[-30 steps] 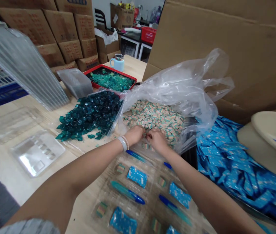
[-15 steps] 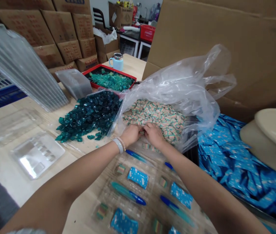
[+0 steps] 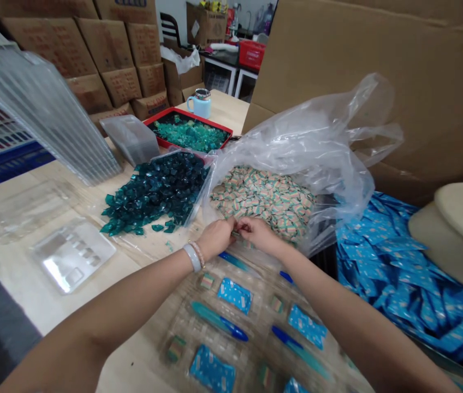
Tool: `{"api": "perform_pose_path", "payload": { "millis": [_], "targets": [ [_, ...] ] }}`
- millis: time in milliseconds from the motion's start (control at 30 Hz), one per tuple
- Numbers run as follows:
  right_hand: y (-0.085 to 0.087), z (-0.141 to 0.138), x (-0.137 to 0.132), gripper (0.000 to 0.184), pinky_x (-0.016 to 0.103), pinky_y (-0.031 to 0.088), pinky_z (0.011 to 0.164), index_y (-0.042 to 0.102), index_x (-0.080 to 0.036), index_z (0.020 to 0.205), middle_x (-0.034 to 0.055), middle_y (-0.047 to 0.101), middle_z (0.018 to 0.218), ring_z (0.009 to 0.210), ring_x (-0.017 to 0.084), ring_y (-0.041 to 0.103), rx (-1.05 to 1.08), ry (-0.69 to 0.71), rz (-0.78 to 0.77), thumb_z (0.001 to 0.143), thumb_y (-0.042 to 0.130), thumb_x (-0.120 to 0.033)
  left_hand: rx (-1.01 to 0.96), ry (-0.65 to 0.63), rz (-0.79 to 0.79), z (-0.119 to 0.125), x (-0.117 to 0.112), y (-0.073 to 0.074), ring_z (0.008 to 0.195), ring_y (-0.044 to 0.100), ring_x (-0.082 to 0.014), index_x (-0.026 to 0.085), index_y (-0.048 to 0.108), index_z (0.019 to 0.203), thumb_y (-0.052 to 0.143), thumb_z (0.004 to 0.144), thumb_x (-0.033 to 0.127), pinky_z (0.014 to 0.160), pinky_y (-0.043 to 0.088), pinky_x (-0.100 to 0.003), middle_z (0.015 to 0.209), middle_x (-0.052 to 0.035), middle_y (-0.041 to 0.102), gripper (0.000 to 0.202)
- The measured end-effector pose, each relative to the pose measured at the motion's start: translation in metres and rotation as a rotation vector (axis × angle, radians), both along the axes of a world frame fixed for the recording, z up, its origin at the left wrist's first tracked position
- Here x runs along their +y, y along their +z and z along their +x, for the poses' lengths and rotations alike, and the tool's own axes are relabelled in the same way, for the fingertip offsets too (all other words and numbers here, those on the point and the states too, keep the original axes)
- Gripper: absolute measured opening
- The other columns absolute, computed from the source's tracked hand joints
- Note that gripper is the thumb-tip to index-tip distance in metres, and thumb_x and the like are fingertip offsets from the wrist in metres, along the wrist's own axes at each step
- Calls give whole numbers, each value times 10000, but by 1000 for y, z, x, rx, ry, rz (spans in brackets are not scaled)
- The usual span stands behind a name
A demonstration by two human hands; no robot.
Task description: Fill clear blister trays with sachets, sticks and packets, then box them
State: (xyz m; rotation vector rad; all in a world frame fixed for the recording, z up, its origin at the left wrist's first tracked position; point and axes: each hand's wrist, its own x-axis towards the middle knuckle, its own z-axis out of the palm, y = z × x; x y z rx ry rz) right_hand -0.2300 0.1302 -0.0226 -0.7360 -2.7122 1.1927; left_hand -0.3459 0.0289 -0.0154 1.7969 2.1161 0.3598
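My left hand and my right hand meet at the near edge of a heap of small striped wrapped pieces lying in an open clear plastic bag. Both hands have their fingers pinched together around some of these pieces. Just below my hands lies a clear plastic blister tray whose pockets hold blue-green pens, blue packets and striped pieces.
A pile of dark teal wrapped pieces lies left of the bag, a red tray of lighter green ones behind it. Blue packets are heaped at right. Empty clear trays sit at left, stacked trays above. Cardboard boxes stand behind.
Both hands have drawn back a little from the heap toward me, fingers pinching closer together at the bag's edge.
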Motion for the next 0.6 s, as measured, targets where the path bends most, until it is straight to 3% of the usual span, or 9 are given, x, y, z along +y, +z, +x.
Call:
{"api": "perform_pose_path", "payload": {
  "millis": [133, 300, 500, 600],
  "targets": [
    [-3, 0, 1, 163, 191, 372, 472, 534, -171, 679, -55, 487, 544, 469, 82, 448, -14, -24, -39, 658, 415, -62, -12, -20, -5, 1, 2, 0, 788, 595, -195, 159, 537, 938, 527, 746, 240, 656, 431, -258, 844, -73, 628, 209],
    [2, 19, 6, 168, 231, 409, 610, 598, -164, 721, 3, 567, 692, 652, 118, 514, 46, -36, 166, 689, 458, -77, -17, -88, 49, 0, -1, 2, 820, 571, -173, 169, 576, 873, 506, 765, 236, 709, 428, -255, 906, -65, 581, 145],
    [14, 42, -7, 149, 293, 387, 729, 665, -198, 840, 61, 599, 823, 819, 182, 520, -220, 61, 421, 740, 554, -188, 18, -212, 53, -1, -3, 3, 841, 550, -179, 155, 583, 846, 490, 785, 224, 754, 424, -276, 898, -73, 567, 131],
    [14, 41, -16, 116, 301, 371, 769, 655, -198, 812, 63, 585, 854, 875, 191, 496, -239, 53, 482, 745, 566, -231, 29, -257, 92, -1, -4, 2, 893, 537, -178, 164, 585, 884, 476, 791, 200, 794, 414, -278, 915, -70, 570, 148]
  ]
}}
